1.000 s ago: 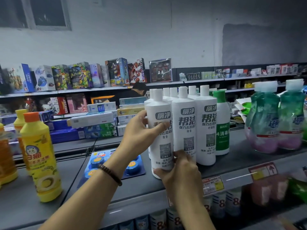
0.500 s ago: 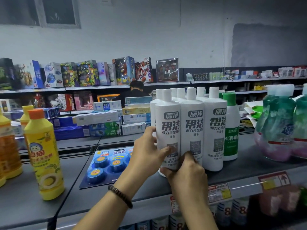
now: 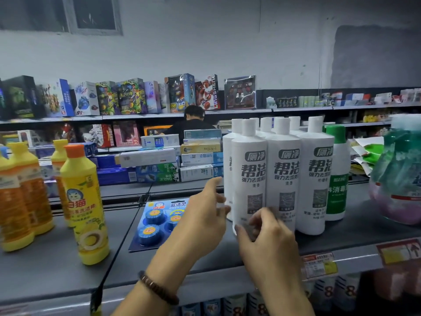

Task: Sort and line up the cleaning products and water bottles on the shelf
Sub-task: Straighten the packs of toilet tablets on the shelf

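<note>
Step in hand: squaring the front-left toilet-cleaner bottle into the front rank of its group. This looks nearly done, since the bottle stands upright against its neighbour with its label forward.
Left hand: fingers straight and spread, with the tips at the bottle's left flank; blur hides whether they touch.
Right hand: fingers loosely curled just in front of the bottle's base; a pinch cannot be told from a hover.
Task's thing: on the shelf, directly beyond the right hand.
Rest of rank: two matching white bottles to the right of the right hand, with more white caps behind them.
Rank's end: a green-capped disinfectant bottle, close against the last white bottle.
Beside the left hand: a blue toilet-block pack lying flat just to its left.
Far left of the left hand: yellow dish-detergent bottles, well apart and loosely staggered.
Next move calls for: probably letting go without tipping the bottle, then reaching left to line up the yellow group.
</note>
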A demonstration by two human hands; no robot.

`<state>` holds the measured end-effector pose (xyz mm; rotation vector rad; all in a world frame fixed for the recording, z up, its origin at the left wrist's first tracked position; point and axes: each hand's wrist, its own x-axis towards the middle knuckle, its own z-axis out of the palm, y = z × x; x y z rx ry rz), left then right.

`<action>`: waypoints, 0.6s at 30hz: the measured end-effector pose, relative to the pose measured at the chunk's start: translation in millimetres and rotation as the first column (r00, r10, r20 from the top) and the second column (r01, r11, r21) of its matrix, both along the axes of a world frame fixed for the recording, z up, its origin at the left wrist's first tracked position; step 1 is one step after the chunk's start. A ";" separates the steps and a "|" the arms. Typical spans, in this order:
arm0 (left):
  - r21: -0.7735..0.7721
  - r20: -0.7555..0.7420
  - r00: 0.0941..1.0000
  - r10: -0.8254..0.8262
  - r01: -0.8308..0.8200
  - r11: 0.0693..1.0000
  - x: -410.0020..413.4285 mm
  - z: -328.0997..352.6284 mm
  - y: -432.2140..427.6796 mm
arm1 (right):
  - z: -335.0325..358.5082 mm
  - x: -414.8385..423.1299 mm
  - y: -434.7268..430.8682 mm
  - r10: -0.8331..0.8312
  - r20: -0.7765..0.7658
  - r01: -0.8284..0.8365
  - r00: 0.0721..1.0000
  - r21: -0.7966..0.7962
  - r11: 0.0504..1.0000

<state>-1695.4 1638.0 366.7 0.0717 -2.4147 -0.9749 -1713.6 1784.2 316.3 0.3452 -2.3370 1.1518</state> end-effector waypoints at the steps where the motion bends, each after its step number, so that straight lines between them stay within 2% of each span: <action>1: -0.042 -0.001 0.999 0.038 -0.038 0.998 14.7 -1.6 -11.0 | 1.5 3.5 -6.1 0.024 -0.017 -0.024 1.000 0.011 1.000; 5: -0.138 -0.037 0.979 0.201 -0.205 0.969 92.0 -16.0 -62.6 | 6.8 25.8 -45.9 0.141 -0.065 -0.140 0.988 0.022 0.990; 8: -0.197 0.005 0.951 0.309 -0.302 0.933 146.6 -27.9 -106.7 | 7.1 56.7 -92.4 0.274 -0.075 -0.271 0.959 0.050 0.961; 13: -0.143 0.023 0.897 0.441 -0.433 0.890 227.7 -28.7 -204.2 | 1.7 121.3 -195.9 0.565 0.007 -0.559 0.825 0.165 0.813; 18: -0.209 -0.013 0.811 0.585 -0.575 0.791 312.7 -36.4 -293.0 | 10.3 182.3 -293.2 0.705 0.044 -0.692 0.708 0.245 0.679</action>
